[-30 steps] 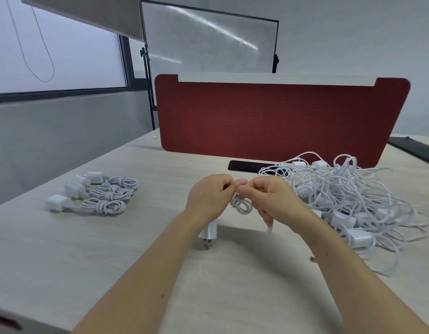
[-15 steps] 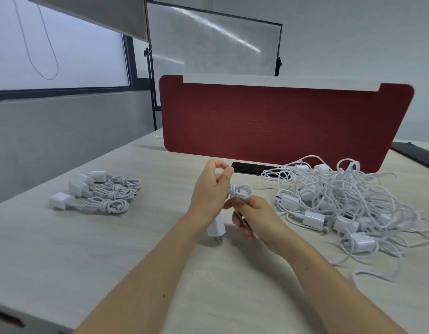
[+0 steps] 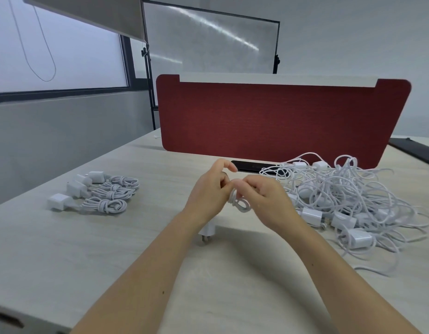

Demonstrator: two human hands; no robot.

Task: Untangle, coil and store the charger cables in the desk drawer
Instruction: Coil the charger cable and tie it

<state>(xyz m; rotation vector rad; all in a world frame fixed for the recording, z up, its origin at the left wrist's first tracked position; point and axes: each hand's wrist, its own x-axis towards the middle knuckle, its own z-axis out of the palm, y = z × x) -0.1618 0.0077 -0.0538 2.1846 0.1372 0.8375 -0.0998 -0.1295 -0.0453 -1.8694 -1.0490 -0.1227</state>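
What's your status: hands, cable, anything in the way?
Hands: left hand and right hand grip the cable coil, adapter below the left wrist. At left: coiled chargers. At right: tangled cable pile, not blocking.

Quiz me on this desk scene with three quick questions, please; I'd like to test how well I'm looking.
1. True or false: the tangled pile of cables lies to the person's left.
2. What do the left hand and right hand hold between them? A) a small coil of white cable B) a black phone C) a pen
3. Fill in: the divider panel standing at the back of the desk is ___ in colour.

Key: 1. False: it lies to the right, and the coiled chargers lie to the left. 2. A. 3. Red.
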